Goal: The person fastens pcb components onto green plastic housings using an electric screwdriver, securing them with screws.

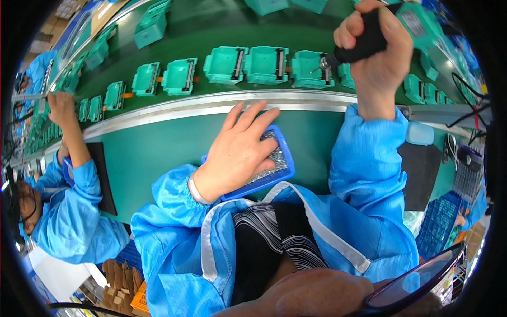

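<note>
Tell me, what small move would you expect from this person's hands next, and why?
Probably the left hand pinches up a screw from the blue tray. Its fingers lie flat on the small silvery screws, while the right hand holds the black screwdriver over a teal housing on the belt.

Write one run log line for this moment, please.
left hand: flat on screw tray | right hand: holds screwdriver over housing
</note>
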{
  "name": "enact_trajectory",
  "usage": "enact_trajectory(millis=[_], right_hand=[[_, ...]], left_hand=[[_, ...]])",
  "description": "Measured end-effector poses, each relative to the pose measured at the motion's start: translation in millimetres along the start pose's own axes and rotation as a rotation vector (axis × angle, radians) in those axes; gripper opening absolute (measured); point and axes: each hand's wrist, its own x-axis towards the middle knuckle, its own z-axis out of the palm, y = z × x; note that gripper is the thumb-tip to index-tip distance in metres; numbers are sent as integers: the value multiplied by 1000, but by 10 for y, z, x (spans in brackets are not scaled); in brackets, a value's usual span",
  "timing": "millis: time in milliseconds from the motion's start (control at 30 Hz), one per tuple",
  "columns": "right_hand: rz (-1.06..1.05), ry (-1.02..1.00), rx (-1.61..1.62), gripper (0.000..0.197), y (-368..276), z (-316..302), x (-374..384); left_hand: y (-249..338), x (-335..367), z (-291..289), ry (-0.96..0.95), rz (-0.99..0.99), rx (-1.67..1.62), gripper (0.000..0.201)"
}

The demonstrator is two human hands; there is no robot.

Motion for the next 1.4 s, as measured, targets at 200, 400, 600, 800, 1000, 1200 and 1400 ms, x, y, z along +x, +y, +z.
enact_trajectory(millis=[200, 400, 600, 800, 1000, 1200, 1400], right_hand=[[31, 5, -101, 35, 82, -349, 179], [153, -78, -5, 38, 123, -429, 204], [186, -91, -23, 37, 154, -482, 193], [221, -141, 65, 36, 211, -566, 190], [240, -243, 139, 38, 280, -637, 178], [247, -251, 131, 39, 318, -604, 150], [351, -390, 335, 37, 521, -488, 149]], left_hand=[[-15, -2, 106, -21, -66, 147, 21], [-94, 50, 74, 29, -116, 187, 22], [-79, 82, 35, 9, -119, 119, 26], [-71, 84, 46, 21, -95, 106, 28], [-81, 112, 58, 39, -74, 95, 27], [-116, 95, 77, 45, -70, 79, 22], [-249, -176, 89, 58, -79, 90, 27]])
